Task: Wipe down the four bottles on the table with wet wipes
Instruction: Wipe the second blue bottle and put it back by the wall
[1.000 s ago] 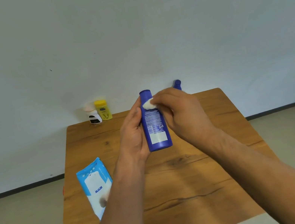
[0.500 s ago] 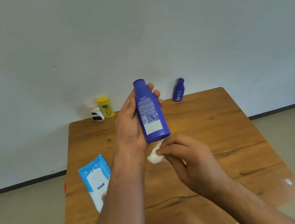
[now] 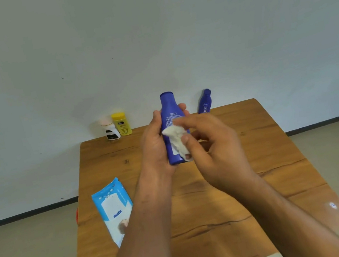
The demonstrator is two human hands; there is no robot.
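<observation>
Four bottles show, and one, the tall blue bottle (image 3: 168,106), is held above the middle of the table (image 3: 248,159) with its long axis nearly upright. The left hand (image 3: 154,144) grips its lower half from the left, fingers curled round it. The right hand (image 3: 214,143) reaches in from the right, pinching the wet wipe (image 3: 175,137) against the label side, so the next stroke probably runs along the bottle's length. The white bottle (image 3: 110,131), yellow bottle (image 3: 121,124) and small blue bottle (image 3: 204,101) stand at the far edge.

Smooth blue plastic bottle (image 3: 169,114), crumpled white cloth-like wipe (image 3: 175,137), matt grained wood counter (image 3: 248,159), glossy plastic wipes pack (image 3: 111,204)
</observation>
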